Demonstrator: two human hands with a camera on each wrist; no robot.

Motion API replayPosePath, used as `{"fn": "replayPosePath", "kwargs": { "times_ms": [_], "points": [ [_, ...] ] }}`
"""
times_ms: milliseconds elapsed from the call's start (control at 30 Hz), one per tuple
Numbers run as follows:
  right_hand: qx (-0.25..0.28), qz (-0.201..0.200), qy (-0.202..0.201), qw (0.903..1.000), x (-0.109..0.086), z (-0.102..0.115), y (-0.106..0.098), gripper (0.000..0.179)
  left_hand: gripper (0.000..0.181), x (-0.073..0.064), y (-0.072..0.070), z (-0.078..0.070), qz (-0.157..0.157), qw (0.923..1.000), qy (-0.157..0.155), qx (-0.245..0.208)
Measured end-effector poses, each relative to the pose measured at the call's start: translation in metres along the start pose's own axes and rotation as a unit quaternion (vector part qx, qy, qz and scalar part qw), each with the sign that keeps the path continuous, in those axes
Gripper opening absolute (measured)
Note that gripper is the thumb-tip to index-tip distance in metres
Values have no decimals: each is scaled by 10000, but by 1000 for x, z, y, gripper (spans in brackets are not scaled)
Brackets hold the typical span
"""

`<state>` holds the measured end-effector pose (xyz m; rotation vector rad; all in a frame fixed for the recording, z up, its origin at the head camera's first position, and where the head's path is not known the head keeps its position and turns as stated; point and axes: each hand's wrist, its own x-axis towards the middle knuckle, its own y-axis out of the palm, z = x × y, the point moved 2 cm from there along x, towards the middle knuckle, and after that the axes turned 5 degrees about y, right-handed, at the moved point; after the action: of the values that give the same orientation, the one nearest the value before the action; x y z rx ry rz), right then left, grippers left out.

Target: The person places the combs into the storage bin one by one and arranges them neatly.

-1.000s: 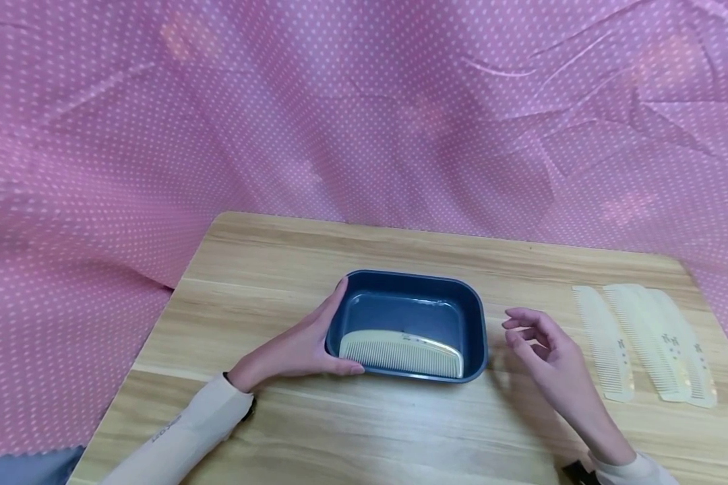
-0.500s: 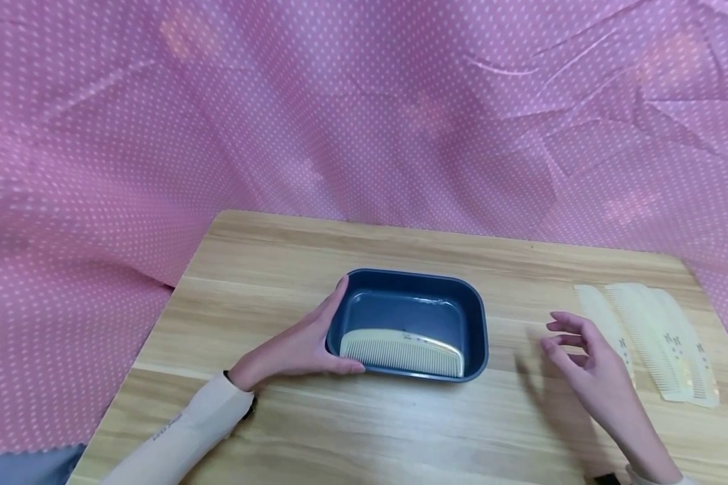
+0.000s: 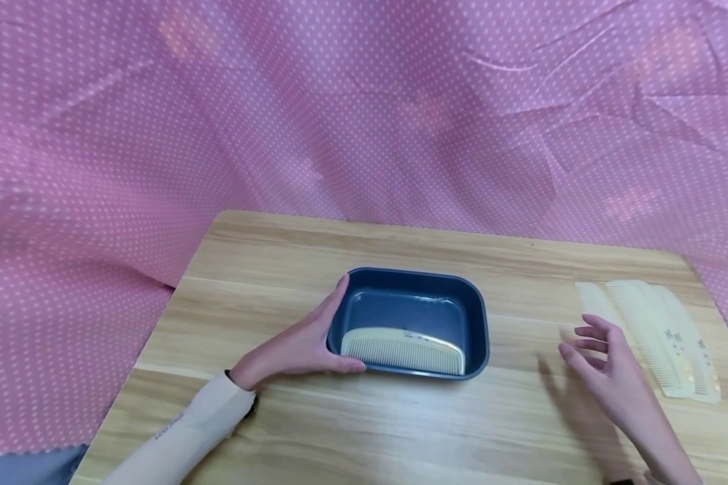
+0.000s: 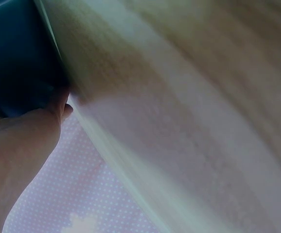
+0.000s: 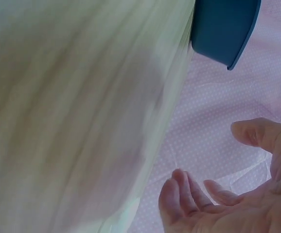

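A light wooden table (image 3: 267,269) with rounded corners and pale grain stands in front of a pink cloth backdrop (image 3: 364,114) covered in small white dots. The cloth hangs creased and folded, draping down past the table's left edge. Soft, even light falls throughout.

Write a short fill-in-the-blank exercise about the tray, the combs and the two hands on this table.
1. The left hand holds the dark blue ____ by its left end.
2. Inside the tray lies one cream ____.
3. The right hand hovers, fingers relaxed, beside the row of combs at the table's ____ edge.
4. The table top is made of light ____.

Missing words: tray; comb; right; wood
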<state>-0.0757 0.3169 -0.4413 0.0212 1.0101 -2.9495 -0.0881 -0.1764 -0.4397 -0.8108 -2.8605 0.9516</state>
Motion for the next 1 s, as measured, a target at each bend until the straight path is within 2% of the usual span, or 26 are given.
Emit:
{"fn": "replayPosePath", "kwargs": {
  "times_ms": [167,333,567,733,1000],
  "points": [
    [-540,40,248,9982,1,-7,-8,74,141,1,-1,-1,10,10000,15,-7],
    [-709,84,433,9965,4,-9,-14,77,141,1,-1,-1,9,10000,9,-5],
    [-616,412,434,9963,15,-17,-20,79,141,1,-2,-2,1,10000,-8,-16],
    [-861,512,490,9938,17,-22,-23,75,141,1,-2,-3,12,10000,15,-40],
    [-1346,318,417,9895,17,-29,-29,68,141,1,-1,-4,45,10000,-39,-13]
  ]
}}
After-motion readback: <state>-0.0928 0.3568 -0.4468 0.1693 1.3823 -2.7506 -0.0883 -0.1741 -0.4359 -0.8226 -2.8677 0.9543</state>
